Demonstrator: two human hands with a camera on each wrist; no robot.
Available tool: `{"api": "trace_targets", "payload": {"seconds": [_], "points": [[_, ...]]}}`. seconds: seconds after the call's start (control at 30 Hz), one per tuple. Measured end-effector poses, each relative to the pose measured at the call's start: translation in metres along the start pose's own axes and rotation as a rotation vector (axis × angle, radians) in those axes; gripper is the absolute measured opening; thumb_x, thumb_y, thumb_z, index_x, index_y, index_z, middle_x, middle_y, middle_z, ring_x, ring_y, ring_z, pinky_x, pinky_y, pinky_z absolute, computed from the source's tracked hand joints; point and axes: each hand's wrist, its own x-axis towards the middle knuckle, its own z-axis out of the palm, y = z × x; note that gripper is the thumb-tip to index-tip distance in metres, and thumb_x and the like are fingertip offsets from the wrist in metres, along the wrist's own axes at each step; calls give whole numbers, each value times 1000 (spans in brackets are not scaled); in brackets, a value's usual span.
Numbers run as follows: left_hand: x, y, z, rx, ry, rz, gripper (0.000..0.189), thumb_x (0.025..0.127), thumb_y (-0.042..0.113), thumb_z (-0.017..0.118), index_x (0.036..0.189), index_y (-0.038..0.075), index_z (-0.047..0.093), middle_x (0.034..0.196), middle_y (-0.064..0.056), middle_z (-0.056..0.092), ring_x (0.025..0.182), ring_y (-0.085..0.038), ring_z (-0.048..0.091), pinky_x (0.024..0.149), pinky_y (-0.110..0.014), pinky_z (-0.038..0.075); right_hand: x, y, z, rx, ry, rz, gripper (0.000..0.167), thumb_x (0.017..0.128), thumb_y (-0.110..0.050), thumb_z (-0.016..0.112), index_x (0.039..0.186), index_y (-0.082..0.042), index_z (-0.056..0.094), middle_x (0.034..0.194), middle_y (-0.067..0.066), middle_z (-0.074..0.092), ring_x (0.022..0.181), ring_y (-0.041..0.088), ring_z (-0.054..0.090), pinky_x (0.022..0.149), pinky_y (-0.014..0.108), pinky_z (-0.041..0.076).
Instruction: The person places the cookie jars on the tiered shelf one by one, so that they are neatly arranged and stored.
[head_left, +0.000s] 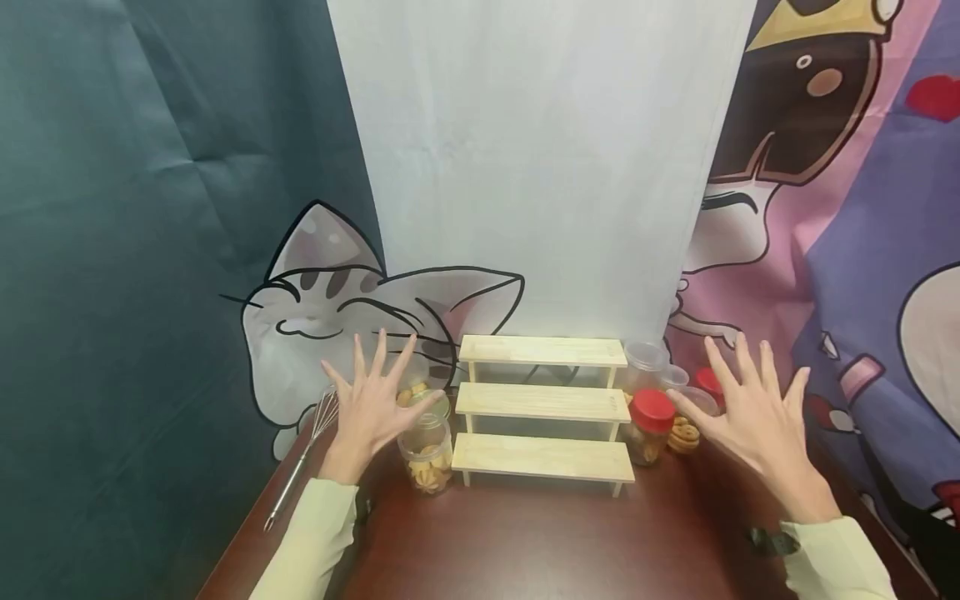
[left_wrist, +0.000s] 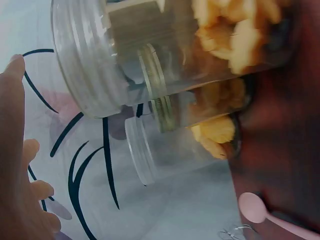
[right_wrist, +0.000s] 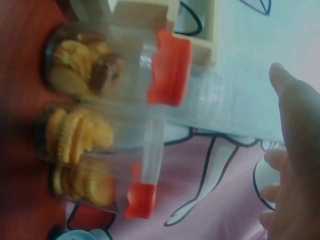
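My left hand [head_left: 371,408] is held up with fingers spread. It is nearest a clear jar of cookies [head_left: 427,471], which shows large and close in the left wrist view with a ribbed clear top [left_wrist: 82,60]. Two more jars of cookies stand behind it. On the other side my right hand [head_left: 757,421], also spread wide, overlaps a clear jar of round cookies [head_left: 684,435] in the head view. Beside that stands a red-lidded jar [head_left: 651,417] of mixed cookies. Neither hand holds anything. Between the hands stands a three-tier wooden rack [head_left: 542,457].
A whisk [head_left: 300,475] lies along the left table edge, near a pink spoon [left_wrist: 252,207]. Behind the right-hand jars are another red lid [head_left: 707,381] and a tall clear container [head_left: 645,358]. Printed cloth [head_left: 540,167] hangs behind the brown table [head_left: 555,550].
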Motion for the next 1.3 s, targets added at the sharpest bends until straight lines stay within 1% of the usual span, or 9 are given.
{"api": "trace_targets", "payload": {"seconds": [0.23, 0.3, 0.37, 0.47, 0.57, 0.67, 0.77, 0.97, 1.3], "points": [[-37, -1, 5, -49, 42, 27, 106, 85, 89, 60, 172, 47, 17, 181, -14, 23, 166, -54, 7, 115, -94, -1, -38, -13, 16, 64, 73, -5, 99, 91, -69, 73, 171, -25, 34, 178, 24, 23, 169, 46, 4, 124, 77, -21], [-48, 0, 9, -80, 71, 36, 105, 85, 85, 66, 172, 42, 25, 178, -17, 30, 165, -54, 16, 118, -92, 5, -49, -19, 26, 139, 120, 9, 87, 94, -57, 76, 166, -20, 45, 173, 24, 35, 167, 47, 16, 129, 76, -13], [-58, 2, 15, -133, 77, 34, 103, 85, 81, 70, 170, 38, 33, 176, -17, 35, 163, -53, 23, 123, -87, 11, -60, -27, 40, 232, 183, 31, 70, 95, -42, 80, 155, -13, 58, 163, 25, 51, 157, 48, 36, 130, 76, 9], [-71, 3, 25, -222, 60, 13, 101, 86, 79, 73, 169, 32, 39, 175, -15, 37, 162, -47, 31, 128, -76, 23, -72, -38, 59, 361, 248, 86, 40, 94, -21, 82, 130, -6, 73, 136, 21, 70, 128, 42, 59, 113, 57, 41], [-80, 4, 33, -316, 43, -17, 100, 87, 76, 75, 168, 27, 41, 174, -9, 41, 160, -39, 39, 127, -66, 35, -80, -46, 75, 426, 225, 181, 19, 94, -15, 82, 112, -9, 77, 108, 10, 75, 101, 25, 66, 91, 33, 47], [-88, 4, 38, -406, 35, -51, 98, 87, 72, 79, 164, 21, 47, 166, -8, 52, 152, -34, 52, 119, -63, 47, -84, -52, 86, 469, 120, 278, 10, 97, -20, 81, 105, -16, 77, 93, 0, 77, 81, 4, 65, 75, 16, 45], [-92, 4, 41, -489, 1, -84, 98, 84, 69, 84, 159, 16, 51, 155, -8, 61, 141, -32, 61, 112, -59, 53, -87, -54, 93, 509, 16, 359, 13, 99, -29, 80, 104, -17, 79, 88, -1, 80, 74, -6, 63, 71, 12, 44], [-94, 6, 48, -590, -23, -130, 96, 80, 63, 91, 152, 13, 54, 137, -8, 70, 123, -25, 70, 102, -51, 59, -90, -58, 102, 600, -128, 461, 32, 101, -44, 78, 114, -14, 80, 101, 6, 84, 80, -3, 70, 74, 18, 49], [-94, 8, 50, -660, -43, -186, 86, 76, 62, 95, 140, 17, 59, 122, -1, 72, 105, -15, 69, 90, -41, 61, -93, -57, 115, 1013, -218, 595, 52, 99, -39, 81, 129, 3, 73, 97, -1, 84, 80, 10, 79, 74, 23, 63]]}}
